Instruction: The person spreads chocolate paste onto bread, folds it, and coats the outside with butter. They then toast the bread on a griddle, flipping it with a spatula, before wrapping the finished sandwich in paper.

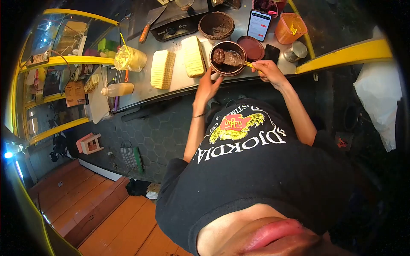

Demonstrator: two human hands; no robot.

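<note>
Near the counter's front edge, a round container point(216, 71) of dark brown paste is tilted towards me. My left hand point(208, 87) is wrapped against its lower left side. The fingers of my right hand point(268, 72) are closed on the yellow handle of a spatula point(232, 59), whose brown-smeared blade lies in the container's mouth with a lump of paste beside it. Two pale yellow bread blocks point(162, 69) point(193, 56) stand to the left of the container. Behind it is a larger brown-coated tub point(216, 26), with a dark red lid point(250, 48) to the right.
A lit phone point(258, 25), an orange tub point(291, 28), a dark phone-like object point(272, 53) and a metal tin point(295, 51) sit at the right. A black stove point(179, 19), a knife point(145, 33) and a cream-smeared tub point(130, 59) are at the left. Yellow frame bars point(346, 55) flank the counter.
</note>
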